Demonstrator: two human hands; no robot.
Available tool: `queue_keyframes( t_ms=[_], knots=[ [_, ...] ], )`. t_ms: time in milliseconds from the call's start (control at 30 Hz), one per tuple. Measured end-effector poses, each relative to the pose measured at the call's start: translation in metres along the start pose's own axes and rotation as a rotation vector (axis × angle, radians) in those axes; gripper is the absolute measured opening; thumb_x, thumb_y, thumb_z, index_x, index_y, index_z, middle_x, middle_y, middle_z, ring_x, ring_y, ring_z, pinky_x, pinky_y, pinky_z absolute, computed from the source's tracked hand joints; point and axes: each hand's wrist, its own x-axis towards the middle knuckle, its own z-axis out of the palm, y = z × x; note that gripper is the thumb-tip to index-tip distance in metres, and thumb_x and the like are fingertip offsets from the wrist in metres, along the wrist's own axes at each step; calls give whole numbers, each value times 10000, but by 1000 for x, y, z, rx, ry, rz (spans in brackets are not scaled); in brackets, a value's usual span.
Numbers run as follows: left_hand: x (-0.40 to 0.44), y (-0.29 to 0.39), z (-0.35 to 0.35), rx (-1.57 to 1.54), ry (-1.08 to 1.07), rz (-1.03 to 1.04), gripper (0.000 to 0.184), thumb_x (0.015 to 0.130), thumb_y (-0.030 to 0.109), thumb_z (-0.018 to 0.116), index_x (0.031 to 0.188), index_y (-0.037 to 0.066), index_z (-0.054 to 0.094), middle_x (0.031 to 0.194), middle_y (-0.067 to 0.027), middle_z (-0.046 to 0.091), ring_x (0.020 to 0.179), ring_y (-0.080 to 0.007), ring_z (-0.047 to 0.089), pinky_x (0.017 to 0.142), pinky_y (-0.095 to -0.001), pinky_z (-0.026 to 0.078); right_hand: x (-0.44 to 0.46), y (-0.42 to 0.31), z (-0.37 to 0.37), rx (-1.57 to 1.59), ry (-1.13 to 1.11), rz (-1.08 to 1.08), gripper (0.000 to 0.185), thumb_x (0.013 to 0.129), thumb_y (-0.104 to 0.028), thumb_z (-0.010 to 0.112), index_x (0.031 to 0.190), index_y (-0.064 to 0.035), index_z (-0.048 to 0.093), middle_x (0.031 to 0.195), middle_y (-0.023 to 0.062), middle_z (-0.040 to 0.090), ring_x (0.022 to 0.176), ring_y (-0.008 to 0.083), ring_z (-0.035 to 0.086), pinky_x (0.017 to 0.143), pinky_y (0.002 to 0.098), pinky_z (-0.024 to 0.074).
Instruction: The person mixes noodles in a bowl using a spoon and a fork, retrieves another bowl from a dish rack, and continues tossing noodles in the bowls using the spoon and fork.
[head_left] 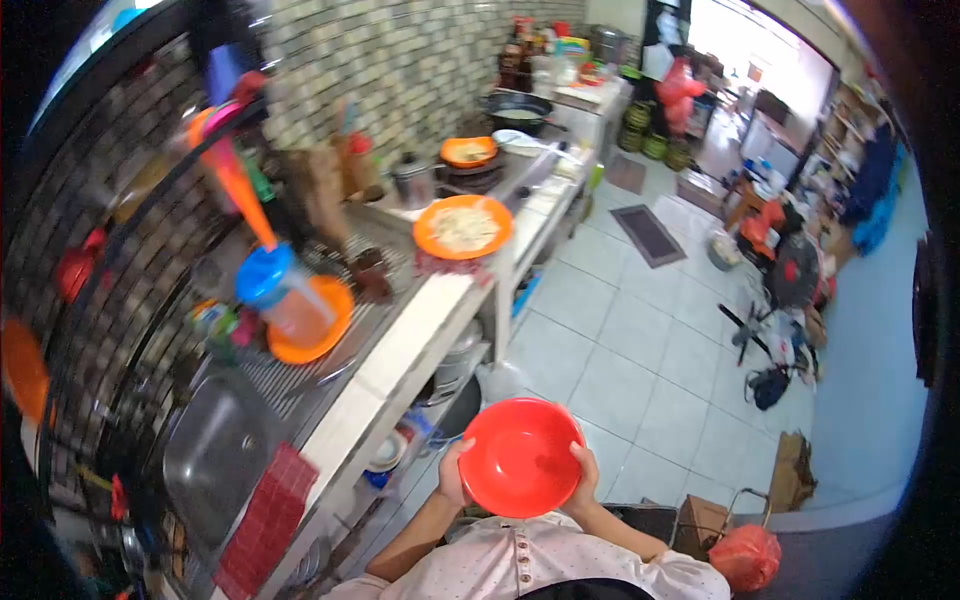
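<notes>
So the person has a red bowl (520, 460) up in front of their body, right between the two hands. Left hand (454, 473) is pinching its left side, thumb at the rim, and the right hand (585, 472) is doing the same on the opposite side. Can't really tell how the fingers sit underneath, the bowl covers them. The inside of the bowl faces up toward the camera.

To the left of the left hand there's a counter (342, 412) with a pale tiled edge. A red cloth (268, 515) is draped over that edge, and past it, farther out from the same hand, is a metal sink (215, 455). Ahead and left of the left hand, a clear pitcher with a blue lid (298, 305) looks to be on an orange plate (292, 354), kinda blurry though. More straight ahead of that hand, another orange plate (425, 240) carries some pale food (465, 228), and a dark pan (518, 113) is way beyond it.

Off the right hand it's tiled floor (625, 375) ahead, plus a red plastic bag (745, 556) down to its right.
</notes>
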Motion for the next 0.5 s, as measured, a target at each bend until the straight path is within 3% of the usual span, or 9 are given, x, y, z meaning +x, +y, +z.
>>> queue_keyframes(
  t_ms=[100, 133, 167, 233, 333, 500],
  knots=[
    [64, -7, 37, -62, -218, 40, 545, 813, 299, 380, 1280, 26, 320, 1256, -128, 424, 1131, -254, 432, 958, -373, 333, 32, -41, -28, 44, 35, 10, 642, 786, -304, 484, 1319, -35, 245, 1321, 121, 313, 1210, 225, 308, 998, 362, 250],
    [85, -16, 51, -84, -80, 104, 513, 806, 315, 371, 1224, 19, 400, 1187, -132, 488, 1066, -262, 485, 928, -386, 363, 44, -54, -35, 67, 41, 21, 625, 790, -299, 478, 1315, -39, 260, 1315, 113, 327, 1199, 222, 322, 990, 361, 265],
    [106, -19, 59, -78, -88, 84, 513, 806, 315, 371, 1224, 19, 400, 1187, -132, 488, 1066, -262, 485, 928, -386, 363, 57, -65, -47, 69, 59, 8, 625, 790, -299, 478, 1315, -39, 260, 1315, 113, 327, 1199, 222, 322, 990, 361, 265],
    [139, -27, 68, -148, -110, 8, 503, 806, 340, 370, 1192, 25, 440, 1175, -129, 498, 1060, -265, 482, 921, -388, 363, 76, -83, -73, 114, 248, 210, 614, 799, -293, 458, 1323, -48, 252, 1311, 105, 335, 1181, 224, 343, 973, 357, 291],
    [185, -35, 99, -189, -125, -54, 496, 803, 353, 385, 1170, 26, 458, 1176, -124, 497, 1068, -266, 474, 913, -396, 368, 115, -106, -99, 139, 171, 10, 612, 786, -327, 446, 1311, -57, 283, 1262, 113, 392, 1104, 236, 422, 900, 399, 378],
    [281, -37, 137, -202, -188, -136, 488, 795, 348, 414, 1160, 28, 463, 1179, -122, 496, 1067, -268, 473, 909, -405, 371, 191, -142, -148, 148, 276, -43, 577, 783, -335, 446, 1273, -48, 341, 1228, 117, 426, 1088, 239, 438, 891, 401, 388]
  ],
)
